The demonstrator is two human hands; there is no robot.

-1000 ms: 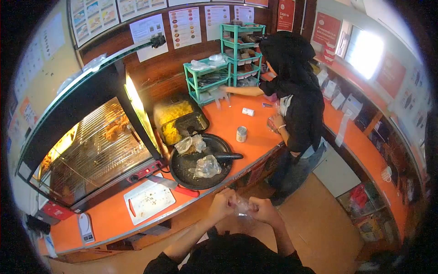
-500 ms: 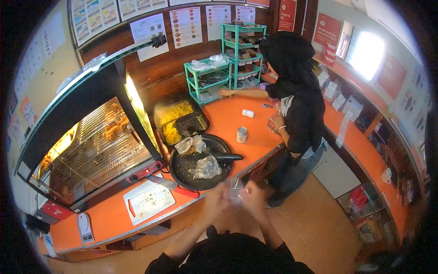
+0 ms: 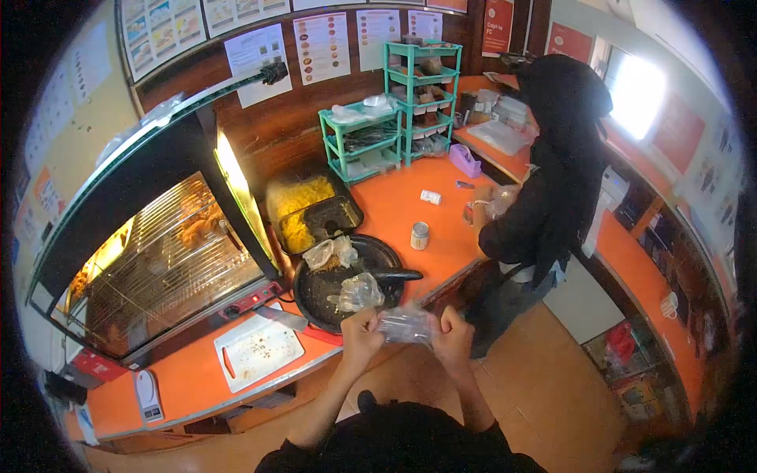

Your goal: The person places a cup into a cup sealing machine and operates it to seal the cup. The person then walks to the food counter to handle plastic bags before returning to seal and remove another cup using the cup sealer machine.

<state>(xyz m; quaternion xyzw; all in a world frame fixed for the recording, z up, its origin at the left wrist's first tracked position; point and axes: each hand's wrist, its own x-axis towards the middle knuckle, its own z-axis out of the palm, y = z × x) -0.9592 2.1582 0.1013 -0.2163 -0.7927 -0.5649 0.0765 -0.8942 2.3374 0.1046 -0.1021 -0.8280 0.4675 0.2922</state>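
A clear plastic bag (image 3: pixel 406 325) is stretched sideways between my two closed hands, in front of the counter's edge. My left hand (image 3: pixel 363 337) grips its left end, and my right hand (image 3: pixel 453 339) grips the other. Just beyond my left hand is a black round pan (image 3: pixel 315 303) with a dark handle. Crumpled clear plastic gloves or bags (image 3: pixel 359 292) lie in it. Left of my left hand, a large knife (image 3: pixel 282 317) with a red handle rests partly over a white cutting board (image 3: pixel 256 351) scattered with crumbs.
A lit glass food warmer (image 3: pixel 158 260) stands at left, a small scale (image 3: pixel 147 394) before it. Behind the pan is a black tray (image 3: pixel 339 213) with yellow food. A can (image 3: pixel 419 236) and green racks (image 3: pixel 335 146) stand on the orange counter. At right, a co-worker (image 3: pixel 544 181) handles clear plastic.
My hands have moved apart, and the clear bag is now pulled wide between them. The co-worker has drawn an outstretched arm back from the racks and shifted right, both hands now near the plastic.
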